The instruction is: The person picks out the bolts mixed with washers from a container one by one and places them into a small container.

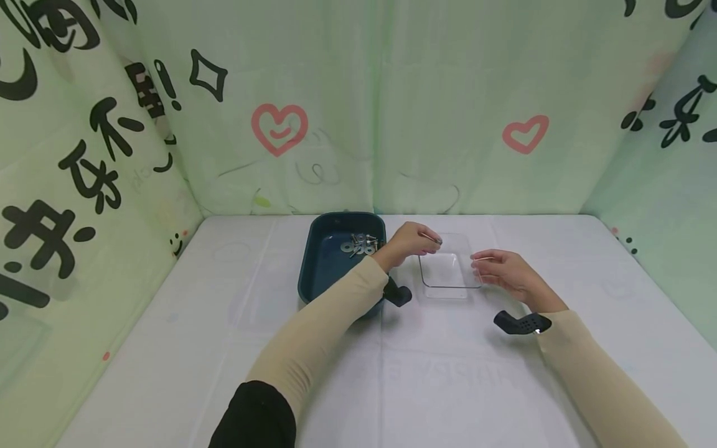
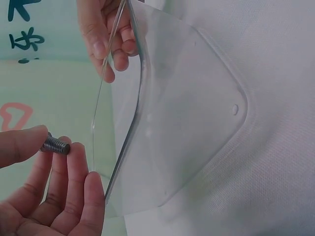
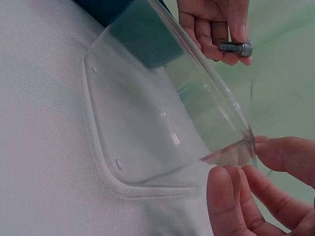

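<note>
The left hand (image 1: 411, 241) pinches a grey metal bolt with a threaded shank (image 2: 56, 145) between thumb and fingertips, the thread's end jutting past the thumb. The bolt is above the left side of a clear, rectangular plastic box (image 1: 450, 287), apart from its rim. The right hand (image 1: 506, 274) grips the box's right wall, thumb and fingers close together. Left of the box, a dark blue-green plastic tray (image 1: 327, 267) contains silvery washers and bolts (image 1: 361, 244).

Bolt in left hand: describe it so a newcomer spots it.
On the white table, find the clear box. Near it, the left hand pinches a grey threaded bolt. Unlike the metal hardware in the dark tray, it is held aloft.
</note>
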`<state>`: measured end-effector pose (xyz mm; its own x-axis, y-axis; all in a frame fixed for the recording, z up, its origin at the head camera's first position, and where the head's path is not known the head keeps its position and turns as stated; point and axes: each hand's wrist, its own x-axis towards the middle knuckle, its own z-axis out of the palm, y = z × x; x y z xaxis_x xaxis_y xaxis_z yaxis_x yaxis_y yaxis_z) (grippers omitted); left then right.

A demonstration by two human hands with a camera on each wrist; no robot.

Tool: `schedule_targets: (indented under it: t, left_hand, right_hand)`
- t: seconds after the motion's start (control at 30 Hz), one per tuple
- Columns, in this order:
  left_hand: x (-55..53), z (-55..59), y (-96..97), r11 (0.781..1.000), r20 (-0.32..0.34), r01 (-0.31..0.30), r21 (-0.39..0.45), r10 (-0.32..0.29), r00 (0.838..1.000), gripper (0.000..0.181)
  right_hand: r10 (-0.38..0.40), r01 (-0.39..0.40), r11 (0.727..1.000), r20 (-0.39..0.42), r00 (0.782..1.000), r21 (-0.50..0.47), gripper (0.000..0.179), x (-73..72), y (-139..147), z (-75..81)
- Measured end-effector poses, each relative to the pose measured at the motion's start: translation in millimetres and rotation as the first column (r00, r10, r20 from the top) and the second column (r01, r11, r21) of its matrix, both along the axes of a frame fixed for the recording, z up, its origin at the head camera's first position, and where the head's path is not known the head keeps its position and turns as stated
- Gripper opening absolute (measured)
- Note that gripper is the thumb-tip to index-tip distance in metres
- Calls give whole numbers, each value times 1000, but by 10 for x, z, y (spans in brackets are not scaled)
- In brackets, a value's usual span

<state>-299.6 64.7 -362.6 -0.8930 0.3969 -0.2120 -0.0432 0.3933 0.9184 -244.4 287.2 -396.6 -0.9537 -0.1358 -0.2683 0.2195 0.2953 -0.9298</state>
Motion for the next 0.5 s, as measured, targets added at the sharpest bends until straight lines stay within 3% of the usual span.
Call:
schedule_targets:
  t: [0.23,0.5]
  left_hand:
    - [-10,-17,16,999,-48,43,-32,-45,998,19]
    - [1,-18,17,997,-52,60,-50,-63,997,18]
  right_hand:
    - [-6,6,1000,0,1000,8,51,-14,12,6]
    - [-11,11,1000,7,1000,-5,51,-16,18,-10]
